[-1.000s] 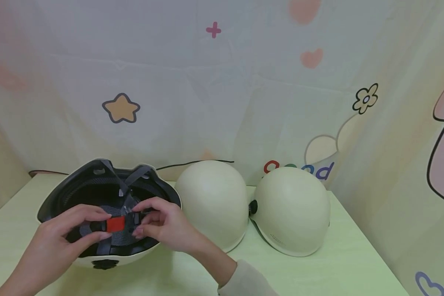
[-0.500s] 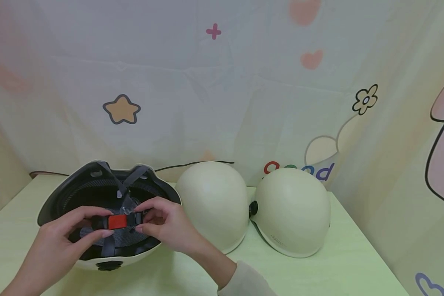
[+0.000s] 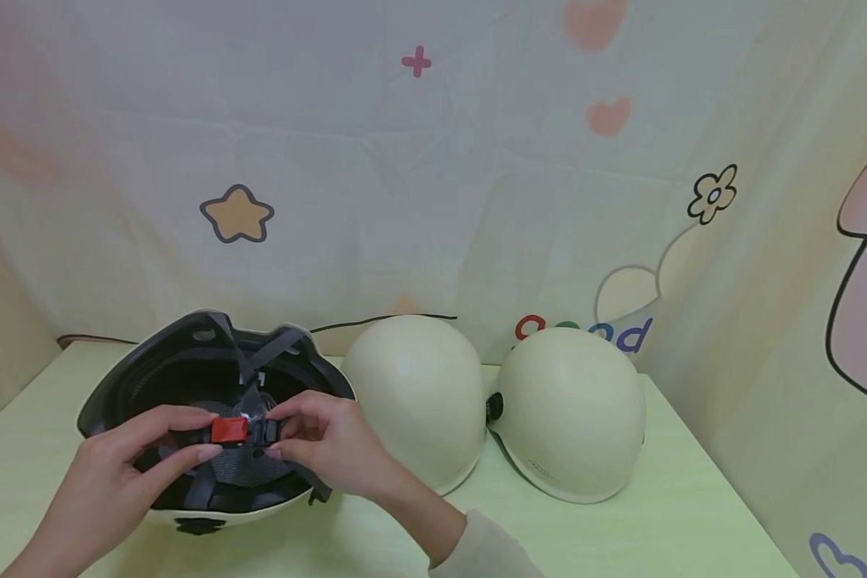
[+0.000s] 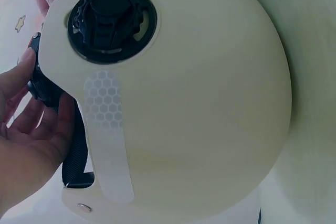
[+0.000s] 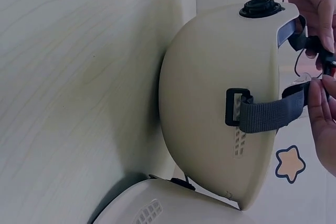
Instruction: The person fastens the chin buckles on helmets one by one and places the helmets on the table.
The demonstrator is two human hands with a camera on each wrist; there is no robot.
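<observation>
An upturned cream helmet (image 3: 116,381) lies on the table at the left, its dark lining and grey straps facing me. Over its opening, my left hand (image 3: 119,457) pinches the black end of a strap buckle with a red button (image 3: 229,430). My right hand (image 3: 335,441) pinches the black buckle piece (image 3: 266,432) at the right. Both pieces meet end to end; whether they are fully clicked together I cannot tell. The right wrist view shows a grey strap (image 5: 268,116) running from the shell to the fingers. In the left wrist view, the shell (image 4: 205,103) hides part of the hands.
Two more cream helmets, one in the middle (image 3: 413,393) and one at the right (image 3: 574,409), stand dome up beside the first. A black knob (image 3: 494,406) shows between them. The pale green table (image 3: 665,538) ends at a printed curtain (image 3: 332,209).
Both hands keep their pinch on the buckle, which has shifted slightly right. The helmet has tilted a little, and a strap end now shows past its rim below my right hand.
</observation>
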